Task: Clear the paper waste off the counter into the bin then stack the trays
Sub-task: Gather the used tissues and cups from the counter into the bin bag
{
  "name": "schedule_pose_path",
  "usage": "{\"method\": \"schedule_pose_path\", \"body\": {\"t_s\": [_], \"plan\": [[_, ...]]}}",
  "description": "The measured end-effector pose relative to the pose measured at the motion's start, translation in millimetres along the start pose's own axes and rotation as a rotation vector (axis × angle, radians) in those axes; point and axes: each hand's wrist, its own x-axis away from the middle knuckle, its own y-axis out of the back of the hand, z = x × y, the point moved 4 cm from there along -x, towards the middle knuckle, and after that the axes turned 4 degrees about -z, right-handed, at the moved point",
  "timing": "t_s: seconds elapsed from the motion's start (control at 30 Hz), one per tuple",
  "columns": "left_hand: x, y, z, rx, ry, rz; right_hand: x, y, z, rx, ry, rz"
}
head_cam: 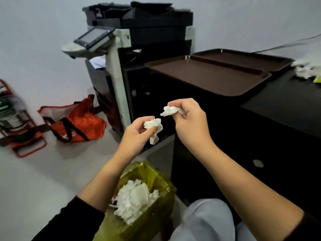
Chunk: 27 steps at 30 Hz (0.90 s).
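White crumpled tissue filled both hands above the bin (152,173), whose yellow-green liner already held a heap of paper. The left hand (139,131) pinched one wad (153,126) and the right hand (187,117) another (169,110), each grip closed around soft, featherlight paper that would crush anywhere it was taken. More waste (304,70) lay at the worktop's (286,101) far right edge, beside two brown trays (208,77) lying side by side, unstacked.

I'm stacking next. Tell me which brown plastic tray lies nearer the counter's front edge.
The nearer brown plastic tray, beside the grey office copier. It overhangs the black counter edge; the other brown tray lies behind it, toward the wall.
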Motion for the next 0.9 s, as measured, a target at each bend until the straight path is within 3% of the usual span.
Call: {"method": "schedule_pose_path", "body": {"t_s": [0.13, 0.23, 0.4, 0.57, 0.8, 0.9], "plan": [[10, 32, 97, -0.101, 0.239, -0.002, 34, -63, -42, 0.032, -0.154, 0.188], [31, 57, 182, -0.123, 0.498, 0.007, 64, -106, -89, 0.055, -0.377, 0.294], [54, 76, 263, -0.153, 0.766, 0.028, 95, -135, -152, 0.019, -0.717, 0.317], [53, 83, 299, -0.22, 0.774, 0.147, 109, -149, -193, 0.028, -0.913, 0.301], [44, 99, 313, -0.312, 0.731, 0.049, 124, -181, -230, 0.206, -0.971, 0.395], [43, 106, 314, -0.305, 0.698, -0.019, 127, -201, -230, 0.153, -0.967, 0.507]]}}
